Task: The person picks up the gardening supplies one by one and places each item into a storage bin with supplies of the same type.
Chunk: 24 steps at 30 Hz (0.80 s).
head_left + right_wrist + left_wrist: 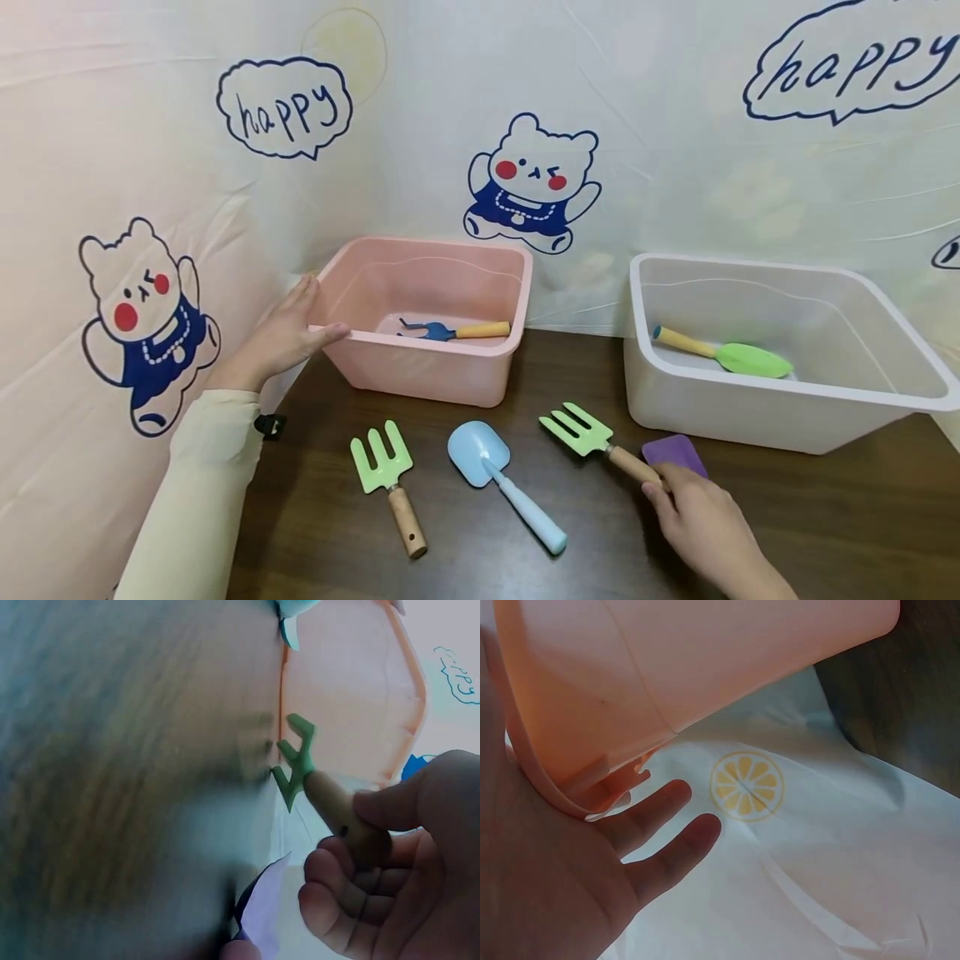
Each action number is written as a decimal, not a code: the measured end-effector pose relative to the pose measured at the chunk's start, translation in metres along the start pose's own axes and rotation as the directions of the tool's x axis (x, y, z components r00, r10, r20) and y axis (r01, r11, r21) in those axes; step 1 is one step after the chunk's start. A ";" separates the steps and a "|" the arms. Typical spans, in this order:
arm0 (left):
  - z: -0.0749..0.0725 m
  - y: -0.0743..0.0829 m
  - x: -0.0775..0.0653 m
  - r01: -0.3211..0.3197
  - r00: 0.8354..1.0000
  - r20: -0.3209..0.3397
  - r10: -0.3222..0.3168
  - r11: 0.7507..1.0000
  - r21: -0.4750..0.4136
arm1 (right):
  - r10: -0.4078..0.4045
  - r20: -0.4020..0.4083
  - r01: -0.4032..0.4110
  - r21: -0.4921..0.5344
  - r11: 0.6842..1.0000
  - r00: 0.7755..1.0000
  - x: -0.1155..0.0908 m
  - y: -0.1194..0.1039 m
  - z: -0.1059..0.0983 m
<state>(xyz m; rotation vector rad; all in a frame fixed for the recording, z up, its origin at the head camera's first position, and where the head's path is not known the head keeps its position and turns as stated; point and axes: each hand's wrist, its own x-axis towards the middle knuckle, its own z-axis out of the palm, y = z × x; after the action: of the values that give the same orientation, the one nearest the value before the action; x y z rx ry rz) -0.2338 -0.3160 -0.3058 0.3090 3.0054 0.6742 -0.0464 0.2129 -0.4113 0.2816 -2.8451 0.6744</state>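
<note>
My right hand (pixel 708 521) pinches the wooden handle end of a green hand fork (pixel 585 431), thumb and fingers round it; the tines point up-left in the head view. In the right wrist view the fork (pixel 301 757) appears held just off the dark table. Beside that hand a purple blade (pixel 677 452) lies partly hidden under it. My left hand (pixel 281 337) rests at the near left corner of a pink bin (pixel 427 379), thumb over the rim, other fingers straight along the outside. Inside the bin lies a small blue rake (pixel 442 331) with a yellow handle.
A second green fork (pixel 386 467) and a light blue shovel (pixel 483 458) lie on the brown table (pixel 315 542). At the right a white bin (pixel 720 408) holds a green trowel (pixel 753 360). Printed cloth (pixel 420 183) hangs close behind the bins and at the left.
</note>
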 end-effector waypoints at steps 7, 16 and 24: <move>0.000 -0.003 0.003 -0.012 1.000 0.001 0.012 1.000 -0.011 | -0.010 -0.104 0.016 0.059 0.998 0.995 0.003 0.003 -0.009; -0.002 0.000 0.000 0.007 1.000 0.012 -0.007 1.000 -0.027 | 0.006 -0.188 0.017 0.123 0.992 0.982 0.014 0.002 -0.029; -0.002 -0.002 0.002 0.014 1.000 0.013 -0.014 1.000 -0.023 | -0.027 -0.268 0.081 0.190 0.978 0.963 0.022 -0.005 -0.045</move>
<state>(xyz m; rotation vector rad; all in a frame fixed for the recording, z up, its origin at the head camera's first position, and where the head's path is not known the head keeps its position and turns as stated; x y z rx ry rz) -0.2364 -0.3180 -0.3046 0.2897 2.9827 0.7026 -0.0593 0.2261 -0.3649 0.2763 -2.5111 0.9145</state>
